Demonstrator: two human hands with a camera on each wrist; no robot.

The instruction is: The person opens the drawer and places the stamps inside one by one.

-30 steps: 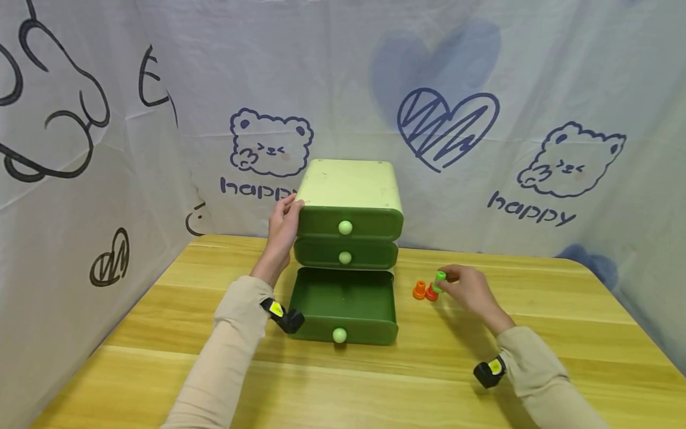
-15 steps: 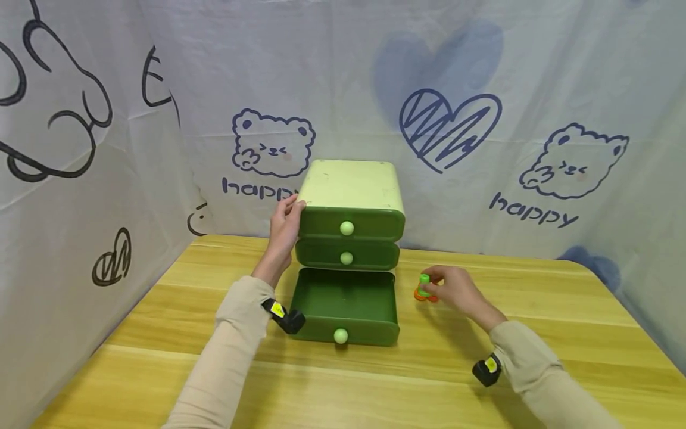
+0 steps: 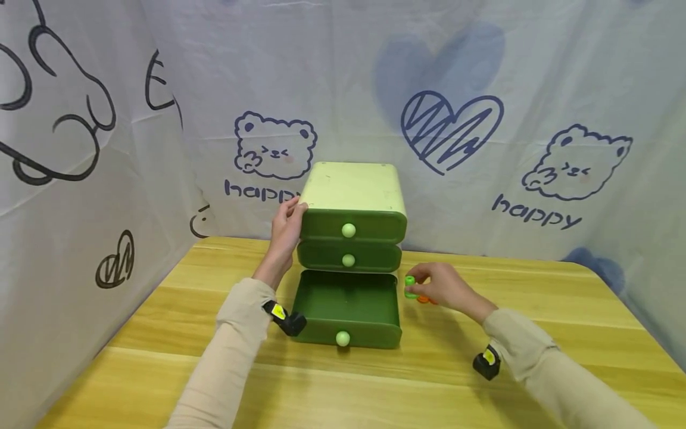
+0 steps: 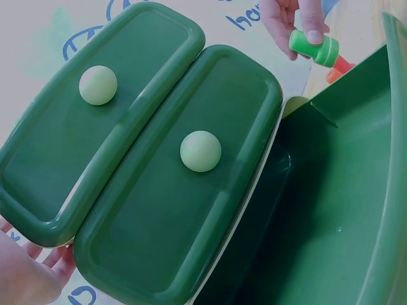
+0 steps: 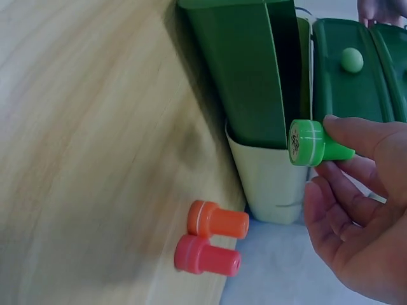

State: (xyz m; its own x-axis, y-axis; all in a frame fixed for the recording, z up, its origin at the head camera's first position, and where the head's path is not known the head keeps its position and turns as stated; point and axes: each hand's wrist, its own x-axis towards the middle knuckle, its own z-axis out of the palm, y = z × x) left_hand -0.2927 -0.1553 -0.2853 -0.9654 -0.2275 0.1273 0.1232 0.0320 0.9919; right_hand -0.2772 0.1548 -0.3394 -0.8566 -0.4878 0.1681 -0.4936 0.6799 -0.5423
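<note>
A small green stamp (image 5: 308, 143) is pinched between the thumb and fingers of my right hand (image 3: 446, 287). Its patterned base faces left in the right wrist view. The hand holds it above the table, just right of the pulled-out bottom drawer (image 3: 343, 298). My left hand (image 3: 285, 229) rests against the upper left side of the drawer cabinet (image 3: 354, 186), thumb near its front edge. In the left wrist view, some left fingers are hidden behind the drawer fronts. An orange stamp (image 5: 219, 220) and a red stamp (image 5: 208, 255) stand side by side on the table.
The cabinet's top drawer (image 3: 321, 225) and middle drawer (image 3: 318, 255) are pushed in, each with a round pale knob. Nothing shows inside the bottom drawer. A printed white cloth (image 3: 354, 77) hangs behind the wooden table (image 3: 429, 369).
My right hand has moved left with the green stamp, past the orange and red stamps to beside the bottom drawer. My left hand stays on the cabinet.
</note>
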